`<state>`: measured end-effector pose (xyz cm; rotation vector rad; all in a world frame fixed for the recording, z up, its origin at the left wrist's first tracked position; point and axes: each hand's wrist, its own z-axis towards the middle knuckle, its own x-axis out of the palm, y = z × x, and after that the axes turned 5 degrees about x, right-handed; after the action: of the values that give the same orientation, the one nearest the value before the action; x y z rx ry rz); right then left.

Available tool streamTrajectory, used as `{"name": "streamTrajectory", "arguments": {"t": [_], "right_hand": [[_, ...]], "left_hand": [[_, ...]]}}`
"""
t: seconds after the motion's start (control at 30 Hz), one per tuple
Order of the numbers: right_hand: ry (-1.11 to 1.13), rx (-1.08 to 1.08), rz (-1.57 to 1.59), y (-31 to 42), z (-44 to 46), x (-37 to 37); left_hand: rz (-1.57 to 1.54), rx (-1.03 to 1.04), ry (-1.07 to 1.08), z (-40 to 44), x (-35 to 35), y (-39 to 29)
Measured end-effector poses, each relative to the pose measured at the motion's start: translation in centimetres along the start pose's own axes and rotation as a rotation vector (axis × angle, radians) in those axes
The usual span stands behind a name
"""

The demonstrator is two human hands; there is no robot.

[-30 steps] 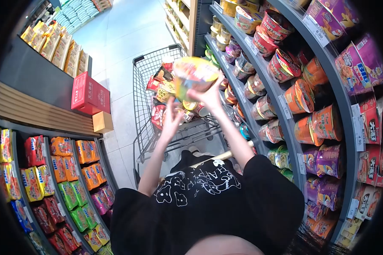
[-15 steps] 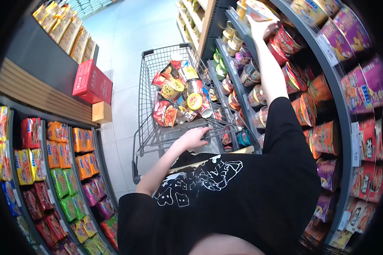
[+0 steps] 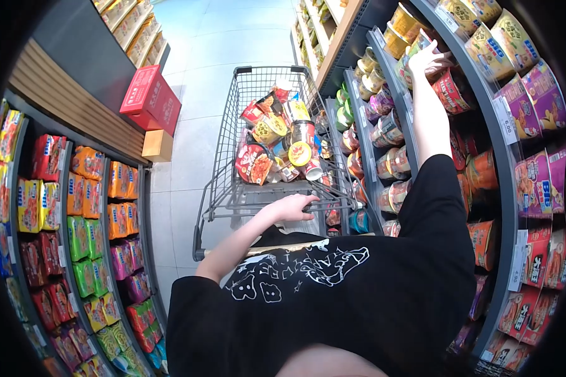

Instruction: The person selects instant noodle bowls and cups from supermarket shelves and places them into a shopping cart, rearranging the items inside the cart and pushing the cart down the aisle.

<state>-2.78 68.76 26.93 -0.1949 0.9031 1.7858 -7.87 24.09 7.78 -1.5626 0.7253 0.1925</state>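
Observation:
My left hand (image 3: 292,208) rests over the black rear part of a wire shopping cart (image 3: 223,147), fingers stretched forward and slightly apart. In the cart lies a pile of instant noodle packs, including a red noodle bowl (image 3: 253,164) and a yellow-lidded noodle tub (image 3: 300,153). My right hand (image 3: 429,61) reaches up into the shelf on the right, its fingers apart. Just beside it is a greenish noodle tub (image 3: 404,69), partly hidden by the hand. Close by are yellow noodle tubs (image 3: 405,24) and a red noodle bucket (image 3: 449,93).
Shelves of bagged noodles (image 3: 85,235) line the left side. A red box (image 3: 149,97) and a small wooden block (image 3: 158,146) stand at the left edge of the pale tiled floor (image 3: 198,94). Price tags (image 3: 517,261) hang along the right shelf edges.
The pale-topped noodle bowl my right hand held up is no longer raised; that hand has shifted right and down to the shelf. My left hand stays on the cart as the view turns slightly.

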Motion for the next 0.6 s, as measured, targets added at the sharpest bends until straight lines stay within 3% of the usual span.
{"name": "streamTrajectory", "arguments": {"t": [0.07, 0.1, 0.23, 0.3, 0.4, 0.47, 0.53, 0.57, 0.6], "right_hand": [[-0.069, -0.071, 0.237, -0.3, 0.4, 0.5], [-0.023, -0.162, -0.171, -0.4, 0.9, 0.5], [-0.021, -0.293, -0.402, -1.0, 2.8, -0.2], [-0.076, -0.327, -0.263, -1.2, 2.2, 0.5], [-0.245, -0.566, 0.027, -1.2, -2.6, 1.4], [0.06, -0.671, 0.445, -0.8, -10.3, -3.4], [0.448, -0.68, 0.581, -4.1, -19.8, -2.8], [1.114, -0.526, 0.494, -4.1, -23.0, -7.1], [1.385, -0.638, 0.34, -6.7, -28.2, -5.8]], "left_hand": [[0.008, -0.008, -0.001, -0.1, -0.2, -0.2], [0.006, -0.007, 0.0, -0.2, -0.2, -0.3], [0.0, -0.027, 0.046, 0.0, -0.9, -1.0], [0.007, 0.024, -0.014, 0.0, -0.2, -0.1], [-0.048, -0.048, 0.035, 0.1, -0.5, -0.1], [-0.085, -0.072, 0.043, 0.1, -0.4, 0.0], [-0.096, -0.095, 0.043, 0.1, -0.4, 0.1], [-0.092, -0.109, 0.051, 0.1, -0.4, 0.2], [-0.085, -0.125, 0.063, 0.1, -0.5, 0.1]]}}
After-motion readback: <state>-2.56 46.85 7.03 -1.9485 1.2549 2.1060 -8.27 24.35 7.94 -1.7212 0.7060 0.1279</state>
